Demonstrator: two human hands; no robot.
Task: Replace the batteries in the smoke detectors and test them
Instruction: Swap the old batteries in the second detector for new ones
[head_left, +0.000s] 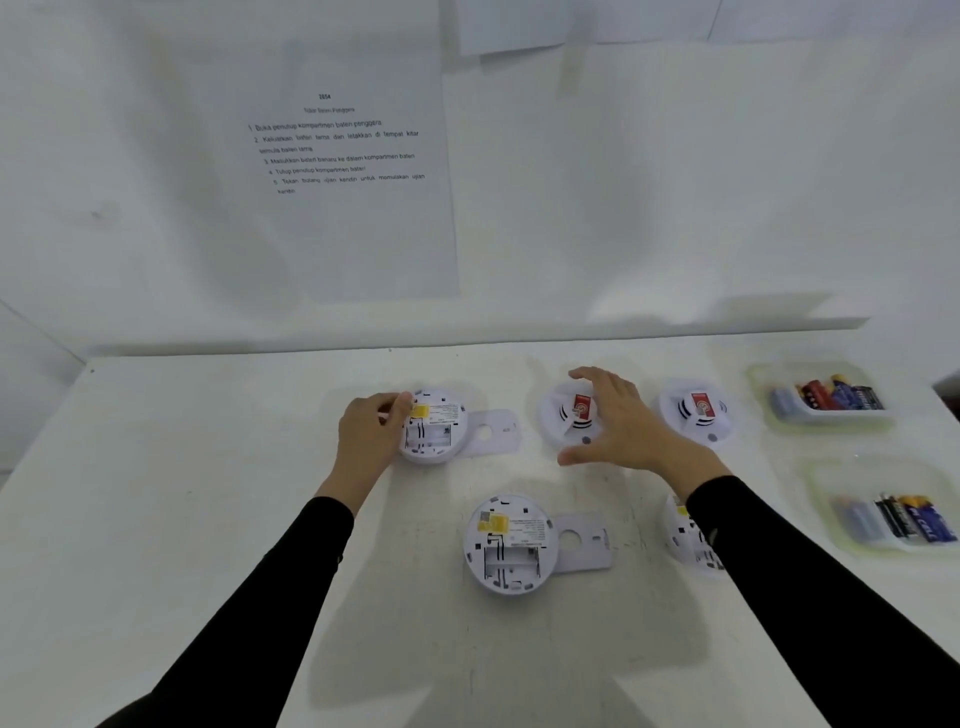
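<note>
The left hand (371, 423) pinches the back-up alarm (434, 426) at 10 o'clock, steadying it; the right hand (618, 421), spread and empty, hovers over the red-tagged alarm (569, 415).

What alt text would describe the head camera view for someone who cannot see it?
A person's left hand holds the edge of an overturned smoke detector on a white table, while the open right hand hovers over another detector. Three more detectors, two trays of batteries and a taped instruction sheet surround them.
</note>
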